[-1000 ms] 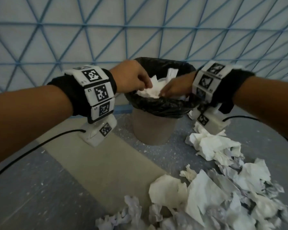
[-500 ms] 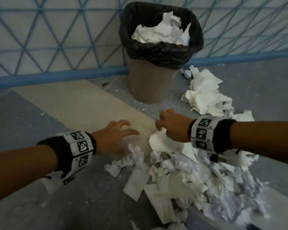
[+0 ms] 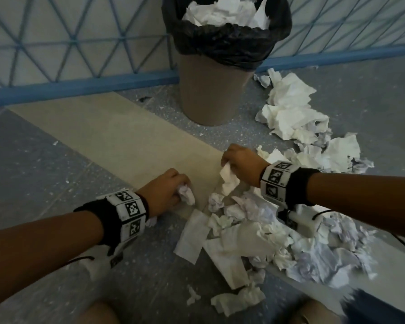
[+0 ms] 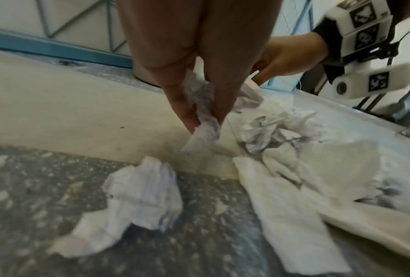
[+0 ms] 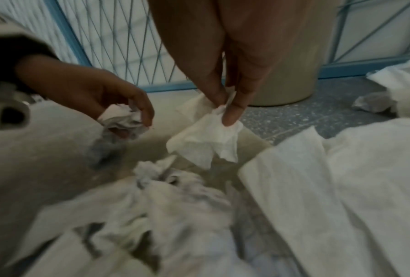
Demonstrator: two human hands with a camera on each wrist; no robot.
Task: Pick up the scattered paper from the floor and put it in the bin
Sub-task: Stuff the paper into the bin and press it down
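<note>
A tan bin [image 3: 211,90] with a black liner [image 3: 227,43] stands at the wall, heaped with white paper [image 3: 222,14]. Low over the floor, my left hand [image 3: 166,190] grips a crumpled greyish paper ball [image 3: 186,194] [image 4: 204,120] [image 5: 122,120]. To its right my right hand [image 3: 240,160] pinches a white tissue sheet [image 3: 229,178] [image 5: 206,142] that hangs below the fingers [image 5: 232,105]. A large heap of crumpled paper [image 3: 278,239] covers the floor under and right of my hands. More paper [image 3: 290,111] lies right of the bin.
A blue lattice fence with a blue base rail [image 3: 80,87] runs behind the bin. A beige floor strip [image 3: 117,141] crosses the grey speckled floor [image 3: 33,164]. A loose paper scrap [image 4: 137,202] lies under my left hand. My knees [image 3: 96,314] show at the bottom edge.
Both hands came down from the bin to the floor heap. The left hand, spread half a second ago, now grips a paper ball; the right hand has lifted a tissue sheet.
</note>
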